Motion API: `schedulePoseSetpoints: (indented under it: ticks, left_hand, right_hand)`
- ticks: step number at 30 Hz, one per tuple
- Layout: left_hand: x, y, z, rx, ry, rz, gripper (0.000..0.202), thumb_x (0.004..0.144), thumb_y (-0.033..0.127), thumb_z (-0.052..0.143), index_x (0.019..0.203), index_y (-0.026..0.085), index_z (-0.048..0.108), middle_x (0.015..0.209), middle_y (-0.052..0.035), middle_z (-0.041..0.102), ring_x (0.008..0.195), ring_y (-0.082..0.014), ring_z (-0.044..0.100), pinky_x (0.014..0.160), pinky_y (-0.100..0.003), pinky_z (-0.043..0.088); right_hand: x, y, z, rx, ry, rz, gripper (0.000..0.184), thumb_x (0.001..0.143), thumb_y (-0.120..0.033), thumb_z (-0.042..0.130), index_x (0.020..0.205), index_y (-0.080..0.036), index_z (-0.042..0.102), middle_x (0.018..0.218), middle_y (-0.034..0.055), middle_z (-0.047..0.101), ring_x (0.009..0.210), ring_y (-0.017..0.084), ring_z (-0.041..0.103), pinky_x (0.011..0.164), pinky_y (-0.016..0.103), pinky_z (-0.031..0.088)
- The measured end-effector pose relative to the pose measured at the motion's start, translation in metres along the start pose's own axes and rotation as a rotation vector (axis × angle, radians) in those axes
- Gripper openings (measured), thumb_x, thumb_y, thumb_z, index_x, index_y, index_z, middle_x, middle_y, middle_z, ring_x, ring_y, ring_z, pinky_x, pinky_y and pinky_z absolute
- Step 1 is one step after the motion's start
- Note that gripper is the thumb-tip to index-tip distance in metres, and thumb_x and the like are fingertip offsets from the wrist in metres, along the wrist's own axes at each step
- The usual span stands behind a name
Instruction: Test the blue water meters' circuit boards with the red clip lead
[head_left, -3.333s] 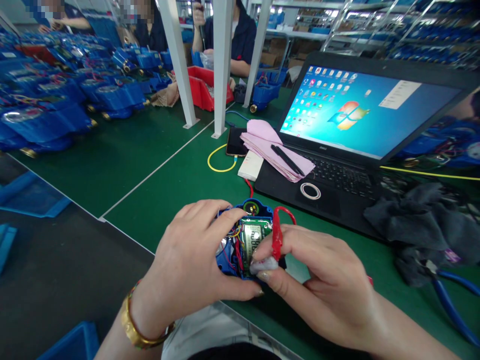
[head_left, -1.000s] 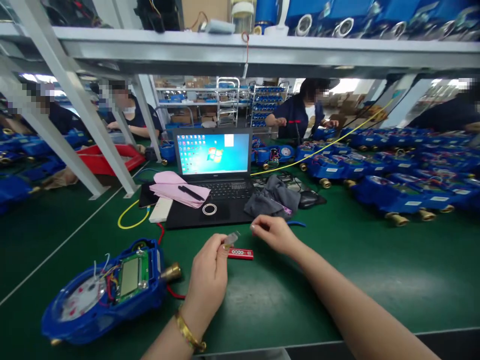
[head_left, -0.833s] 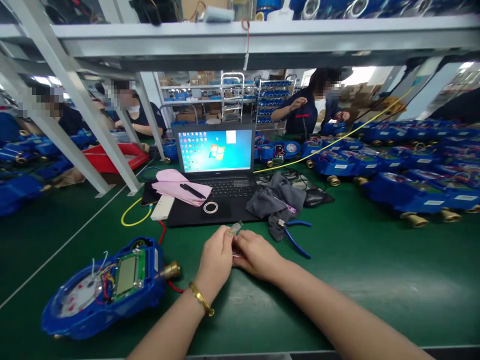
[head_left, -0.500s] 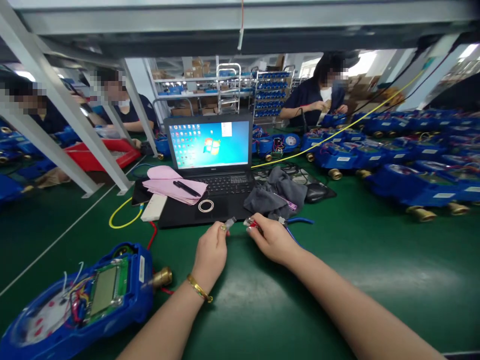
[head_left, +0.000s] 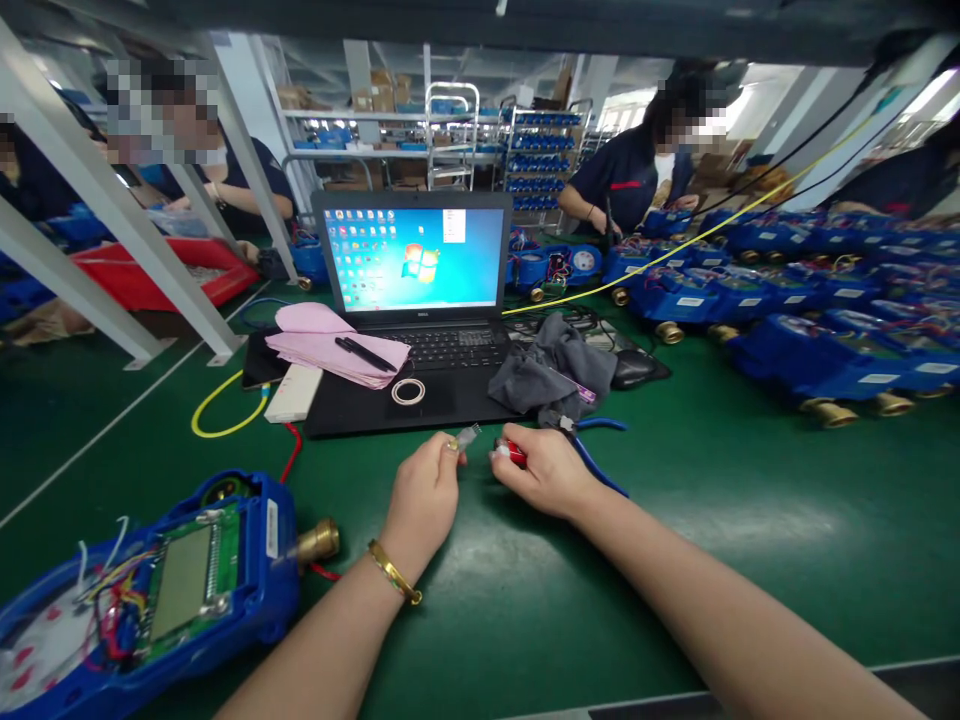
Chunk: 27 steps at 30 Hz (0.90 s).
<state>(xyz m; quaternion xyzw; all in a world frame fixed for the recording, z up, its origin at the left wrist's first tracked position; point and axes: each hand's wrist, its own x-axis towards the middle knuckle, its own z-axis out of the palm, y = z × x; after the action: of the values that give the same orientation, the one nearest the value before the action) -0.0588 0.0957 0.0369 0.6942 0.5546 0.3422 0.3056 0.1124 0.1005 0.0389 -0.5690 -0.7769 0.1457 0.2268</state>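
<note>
My left hand (head_left: 426,488) is closed, pinching a small translucent-sleeved connector (head_left: 468,436) with thin metal pins at its free end. Just across a narrow gap, my right hand (head_left: 541,468) is closed around a small red object (head_left: 514,453) with a dark end; the fingers cover most of it, so I cannot tell its kind. Both hands are above the green tabletop, in front of the laptop (head_left: 409,405). Blue-handled pliers (head_left: 600,470) lie behind my right hand. At lower left sits an opened blue meter (head_left: 277,580) with a display, wires and brass fitting.
Pink papers (head_left: 330,345) with a pen and a white ring (head_left: 409,391) lie on the laptop. A grey cloth (head_left: 551,365) and black mouse (head_left: 634,368) are right of it. Several blue meters (head_left: 825,360) crowd the right. Metal posts and a red bin (head_left: 165,275) stand left. Co-workers sit beyond.
The camera view has shifted, so the laptop and meter appear higher and further left. My hands keep their hold and stay close together; more of the red object shows.
</note>
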Motion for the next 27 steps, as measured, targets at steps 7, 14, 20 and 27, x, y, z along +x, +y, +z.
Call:
schedulePoseSetpoints:
  ticks: [7,14,20,27]
  left_hand:
    - [-0.0013,0.0013,0.0006,0.023,-0.053,0.019,0.033,0.089,0.033,0.028,0.068,0.021,0.05,0.063,-0.0001,0.054,0.062,-0.0169,0.051,0.059,-0.027,0.033]
    - [-0.0013,0.0017,0.0015,0.034,-0.085,0.016,0.034,0.088,0.034,0.027,0.066,0.021,0.049,0.063,0.0001,0.054,0.062,-0.0169,0.051,0.058,-0.027,0.033]
    - [-0.0019,0.0035,0.001,0.037,-0.1,0.019,0.034,0.088,0.033,0.028,0.065,0.021,0.049,0.062,0.0002,0.054,0.061,-0.0166,0.051,0.058,-0.027,0.033]
    - [-0.0011,0.002,0.0011,0.039,-0.082,0.009,0.035,0.088,0.034,0.027,0.066,0.021,0.05,0.062,0.0003,0.054,0.061,-0.0164,0.051,0.058,-0.027,0.034]
  right_hand:
    - [0.0004,0.0014,-0.0008,-0.004,-0.03,-0.016,0.02,0.079,-0.032,0.041,0.062,-0.021,0.037,0.053,-0.0018,0.043,0.048,0.013,0.039,0.051,0.025,0.025]
    - [0.0007,0.0025,0.0005,0.005,-0.031,-0.013,0.02,0.08,-0.03,0.039,0.063,-0.021,0.036,0.053,-0.0019,0.043,0.048,0.013,0.04,0.051,0.025,0.025]
    - [0.0022,0.0041,0.0005,0.007,-0.019,-0.015,0.02,0.08,-0.03,0.04,0.063,-0.021,0.037,0.053,-0.0021,0.043,0.048,0.013,0.04,0.051,0.025,0.025]
    - [0.0012,0.0032,-0.0004,0.028,-0.036,-0.044,0.02,0.079,-0.027,0.042,0.061,-0.021,0.037,0.051,-0.0029,0.042,0.047,0.012,0.039,0.05,0.024,0.025]
